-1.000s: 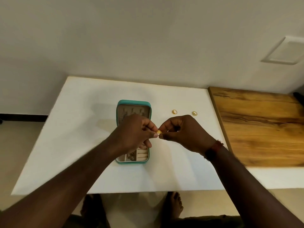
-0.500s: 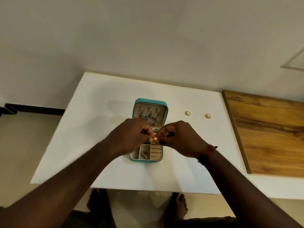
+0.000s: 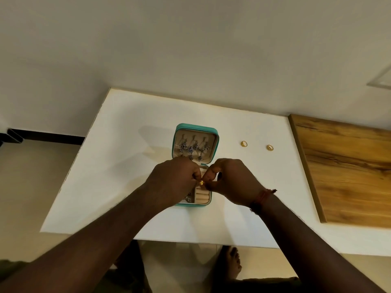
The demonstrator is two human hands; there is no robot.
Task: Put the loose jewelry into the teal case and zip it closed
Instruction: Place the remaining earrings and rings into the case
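**A:** Status: left hand (image 3: 175, 182) and right hand (image 3: 230, 183) both have fingers curled, each grip pinching a small gold piece (image 3: 201, 182) where the fingertips meet. The piece hangs just over the lower tray of the teal case (image 3: 196, 126), above the ring rolls (image 3: 201, 195). Case is open, flat on the bench (image 3: 127, 176).

**B:** Which hand carries it?

**A:** Cannot tell. That's risk one: a tiny part shared by two hands. If one lets go before it seats, it likely drops, either into the tray or off the edge to the bench or floor (image 3: 31, 197).

**B:** Others?

**A:** Left hand hides much of the tray, so the slot is half blind. Knuckles sit close to the earrings (image 3: 191, 148) hung in the lid, and a snag could pull one loose. Also one gold ring (image 3: 244, 143) and a second gold ring (image 3: 269, 147) lie on the bench, well apart from the case. Zipping before they're in means an incomplete task.
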